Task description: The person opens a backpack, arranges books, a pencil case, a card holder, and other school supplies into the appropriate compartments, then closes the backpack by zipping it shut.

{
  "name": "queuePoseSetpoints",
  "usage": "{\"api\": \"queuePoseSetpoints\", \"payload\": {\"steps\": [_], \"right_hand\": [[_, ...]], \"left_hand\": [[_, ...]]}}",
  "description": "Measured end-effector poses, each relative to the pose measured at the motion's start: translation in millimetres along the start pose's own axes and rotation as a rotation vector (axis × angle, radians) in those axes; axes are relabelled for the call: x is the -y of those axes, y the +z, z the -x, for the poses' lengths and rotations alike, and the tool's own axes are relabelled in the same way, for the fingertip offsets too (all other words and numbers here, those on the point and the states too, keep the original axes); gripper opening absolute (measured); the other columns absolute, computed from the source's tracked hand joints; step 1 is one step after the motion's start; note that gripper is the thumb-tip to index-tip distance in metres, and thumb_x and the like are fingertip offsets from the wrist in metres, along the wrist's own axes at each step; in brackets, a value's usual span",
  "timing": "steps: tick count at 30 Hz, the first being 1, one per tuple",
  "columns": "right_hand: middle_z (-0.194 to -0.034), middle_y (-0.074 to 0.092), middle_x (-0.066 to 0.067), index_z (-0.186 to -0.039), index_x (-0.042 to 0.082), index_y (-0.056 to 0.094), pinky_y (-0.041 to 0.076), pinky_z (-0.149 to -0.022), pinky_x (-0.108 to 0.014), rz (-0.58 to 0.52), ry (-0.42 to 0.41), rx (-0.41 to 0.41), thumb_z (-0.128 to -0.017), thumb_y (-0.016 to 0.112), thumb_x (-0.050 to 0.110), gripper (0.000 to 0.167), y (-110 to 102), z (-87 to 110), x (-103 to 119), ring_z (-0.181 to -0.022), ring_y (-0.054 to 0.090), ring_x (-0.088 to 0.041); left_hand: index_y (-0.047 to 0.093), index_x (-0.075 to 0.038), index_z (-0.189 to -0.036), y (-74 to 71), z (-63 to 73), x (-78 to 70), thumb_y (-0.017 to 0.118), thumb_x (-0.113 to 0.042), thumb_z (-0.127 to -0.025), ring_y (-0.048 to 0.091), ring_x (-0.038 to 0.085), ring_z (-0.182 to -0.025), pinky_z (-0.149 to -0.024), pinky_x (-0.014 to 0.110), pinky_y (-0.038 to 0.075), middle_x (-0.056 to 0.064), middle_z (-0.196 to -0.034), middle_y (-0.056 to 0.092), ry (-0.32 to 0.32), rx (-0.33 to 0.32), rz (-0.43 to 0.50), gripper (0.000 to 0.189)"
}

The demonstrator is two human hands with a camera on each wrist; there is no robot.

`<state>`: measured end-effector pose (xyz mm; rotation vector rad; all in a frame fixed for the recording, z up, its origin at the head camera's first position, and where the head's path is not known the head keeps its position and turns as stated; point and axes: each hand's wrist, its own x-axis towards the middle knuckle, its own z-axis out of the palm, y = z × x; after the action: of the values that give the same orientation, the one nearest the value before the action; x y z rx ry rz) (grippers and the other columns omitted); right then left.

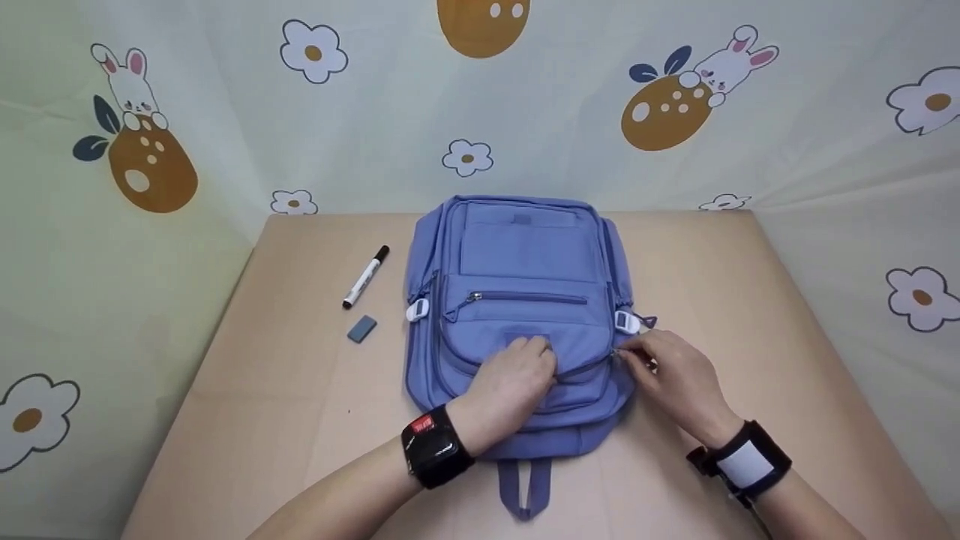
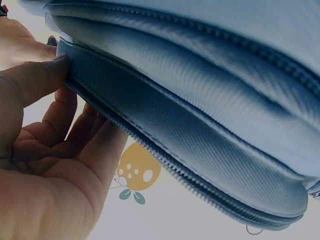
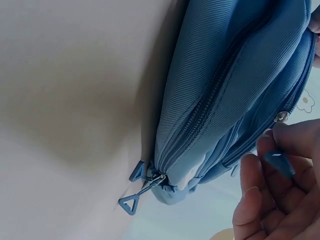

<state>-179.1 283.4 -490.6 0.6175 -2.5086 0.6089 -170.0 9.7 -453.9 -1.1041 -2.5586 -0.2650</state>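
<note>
A blue backpack (image 1: pixel 536 251) lies on its back, its carry loop (image 1: pixel 523 491) toward the person. My left hand (image 1: pixel 517 379) pinches the edge of the front pocket (image 2: pixel 165 112) between thumb and fingers, near the middle of its curved zipper. At the pocket's right side my right hand (image 1: pixel 679 375) pinches a zipper pull, whose blue tab (image 3: pixel 280 163) shows among the fingers. The metal slider (image 3: pixel 281 117) sits just beyond those fingertips. Part of the zipper line is hidden behind the left hand in the head view.
Left of the backpack lie a white marker (image 1: pixel 366 277) with black ends and a small grey-blue rectangular block (image 1: pixel 362 329). Two triangular zipper tabs (image 3: pixel 129 204) hang at the bag's side. A patterned curtain (image 1: pixel 375 135) surrounds the tan table (image 1: pixel 300 420).
</note>
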Motion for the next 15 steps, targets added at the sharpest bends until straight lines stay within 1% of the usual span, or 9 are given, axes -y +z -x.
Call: {"api": "queuePoseSetpoints", "payload": {"steps": [3, 7, 12, 15], "right_hand": [[-0.087, 0.068, 0.002, -0.095, 0.014, 0.073, 0.051, -0.063, -0.035, 0.026, 0.006, 0.018, -0.085, 0.083, 0.009, 0.015, -1, -6.9, -3, -0.077, 0.061, -0.014], [-0.087, 0.068, 0.0, -0.095, 0.013, 0.072, 0.052, -0.063, -0.038, 0.049, 0.039, 0.039, -0.087, 0.082, 0.01, 0.013, -1, -17.0, -10, -0.078, 0.062, -0.017], [-0.09, 0.07, -0.002, -0.096, 0.012, 0.073, 0.054, -0.066, -0.041, 0.062, 0.086, 0.083, -0.089, 0.08, 0.011, 0.01, 3, -28.5, -19, -0.081, 0.065, -0.021], [-0.091, 0.07, -0.003, -0.097, 0.012, 0.073, 0.055, -0.068, -0.043, 0.078, 0.111, 0.108, -0.091, 0.078, 0.014, 0.008, 5, -38.0, -24, -0.082, 0.066, -0.024]], "left_hand": [[0.066, -0.007, -0.094, -1.0, -1.4, 0.0, 0.072, -0.018, -0.094, 0.06, 0.02, -0.082, -0.06, 0.03, 0.055, 0.005, -0.097, 0.062, -0.005, 0.003, -0.009, 0.012], [0.066, -0.007, -0.094, -1.5, -2.7, 0.0, 0.071, -0.016, -0.093, 0.059, 0.02, -0.082, -0.06, 0.03, 0.055, 0.005, -0.096, 0.061, -0.008, 0.013, -0.013, 0.011], [0.066, -0.006, -0.095, -0.8, -1.3, -0.7, 0.075, -0.017, -0.09, 0.058, 0.02, -0.082, -0.064, 0.031, 0.055, 0.005, -0.096, 0.06, 0.009, 0.033, -0.021, 0.015], [0.067, -0.006, -0.096, -0.8, -1.0, -1.0, 0.076, -0.019, -0.09, 0.059, 0.02, -0.082, -0.065, 0.031, 0.056, 0.005, -0.097, 0.061, 0.003, 0.044, -0.017, 0.018]]}}
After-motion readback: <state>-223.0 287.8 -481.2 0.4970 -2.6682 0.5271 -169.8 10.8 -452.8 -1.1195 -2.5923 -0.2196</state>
